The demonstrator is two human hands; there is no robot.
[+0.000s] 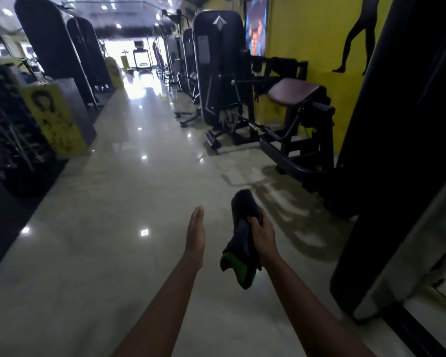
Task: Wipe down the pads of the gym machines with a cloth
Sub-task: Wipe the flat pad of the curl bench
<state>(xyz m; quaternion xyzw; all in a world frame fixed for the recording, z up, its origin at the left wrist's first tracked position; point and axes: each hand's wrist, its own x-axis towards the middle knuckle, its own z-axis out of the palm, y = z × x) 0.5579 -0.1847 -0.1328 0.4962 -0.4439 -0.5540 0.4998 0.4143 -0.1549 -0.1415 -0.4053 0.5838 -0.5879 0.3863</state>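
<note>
Cloth [242, 237], dark with a green patch, hung low and centre in the gripping right hand [262, 234], left hand [195, 234] flat and empty; best carried refolded to the maroon pad [295, 92] at upper right.

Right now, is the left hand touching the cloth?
Apart. The head view shows bare floor between the flat left hand and the cloth gripped by the right hand.

The right hand [262, 234] grips a cloth [242, 228] at lower centre, just right of the left hand [195, 231]. Machines [222, 73] and a pad [295, 92] stand upper right; racks [8, 130] line the left edge.
</note>
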